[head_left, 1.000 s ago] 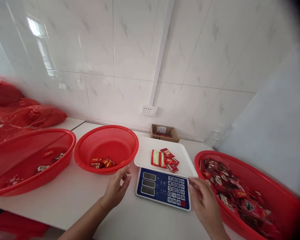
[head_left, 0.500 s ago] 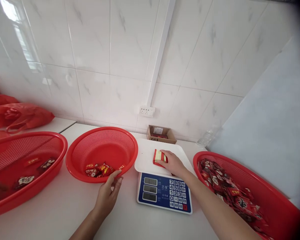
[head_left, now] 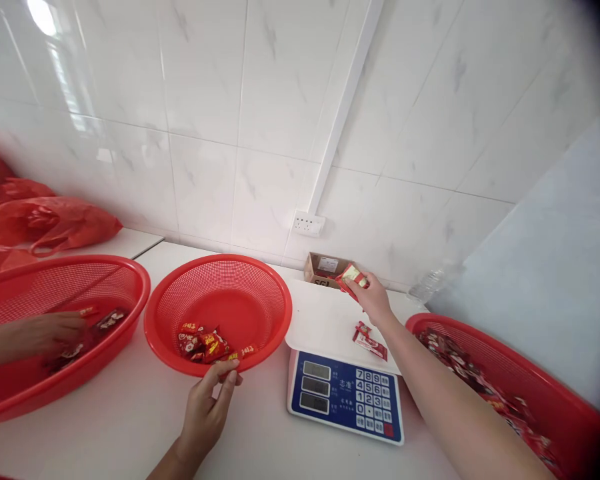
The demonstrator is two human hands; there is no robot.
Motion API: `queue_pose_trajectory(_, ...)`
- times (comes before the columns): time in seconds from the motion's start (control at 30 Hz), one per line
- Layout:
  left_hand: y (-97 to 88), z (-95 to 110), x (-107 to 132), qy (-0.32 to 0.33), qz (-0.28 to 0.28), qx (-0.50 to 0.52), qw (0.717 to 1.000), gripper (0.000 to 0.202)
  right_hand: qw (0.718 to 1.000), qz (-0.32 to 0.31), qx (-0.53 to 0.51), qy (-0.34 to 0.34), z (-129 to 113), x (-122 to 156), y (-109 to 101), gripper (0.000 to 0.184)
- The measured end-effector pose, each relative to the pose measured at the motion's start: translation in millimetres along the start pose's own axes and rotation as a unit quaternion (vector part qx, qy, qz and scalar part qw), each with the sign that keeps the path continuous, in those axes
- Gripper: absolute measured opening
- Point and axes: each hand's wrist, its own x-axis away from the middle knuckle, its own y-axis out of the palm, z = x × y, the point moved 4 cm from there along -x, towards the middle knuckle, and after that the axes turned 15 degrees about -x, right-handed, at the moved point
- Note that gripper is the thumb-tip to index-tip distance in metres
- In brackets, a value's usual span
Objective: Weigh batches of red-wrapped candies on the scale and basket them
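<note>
At the round red plastic basket [head_left: 240,317], your left hand [head_left: 206,408] touches the near rim; whether its fingers close, I cannot tell. Above the blue-and-white electronic scale [head_left: 346,395], your right hand [head_left: 379,301] pinches a red-and-cream wrapped packet [head_left: 352,276]; holding it seems the present step, next needing a steady grip. Smaller red packets [head_left: 371,345] lie on the white plate [head_left: 320,317].

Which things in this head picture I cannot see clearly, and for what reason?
All in the head view:
Digits on the scale displays: too small and faint.
How many packets the right hand holds: its fingers cover them.
What lies under the blurred hand of another person, in the left basket: that hand hides it.
Part of the right basket: behind the right forearm and cut off by the edge.
</note>
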Motion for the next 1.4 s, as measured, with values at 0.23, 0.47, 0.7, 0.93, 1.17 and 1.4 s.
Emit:
queue_pose_trajectory(0.23,2.1,2,1,0.007,0.000,0.005,1.000,0.018,0.978,-0.191,0.027,-0.084,-75,28,98,0.047)
queue_pose_trajectory(0.47,2.7,2,2,0.006,-0.005,0.029,1.000,0.017,0.827,-0.423,0.303,-0.214,-88,85,192,0.043)
queue_pose_trajectory(0.7,1.6,3,2,0.004,-0.005,0.034,0.999,0.019,0.754,-0.518,0.363,-0.177,-65,101,214,0.058)
queue_pose_trajectory(0.93,0.4,3,2,0.001,-0.006,0.046,0.999,0.021,0.848,-0.403,0.266,-0.218,-83,58,128,0.056)
queue_pose_trajectory(1.17,1.0,0,2,-0.015,-0.024,0.045,0.999,0.027,0.890,-0.360,0.264,-0.093,8,36,-7,0.072)
queue_pose_trajectory(1.4,3.5,0,2,-0.004,-0.020,0.041,0.999,0.026,0.885,-0.359,0.275,-0.108,37,65,-30,0.053)
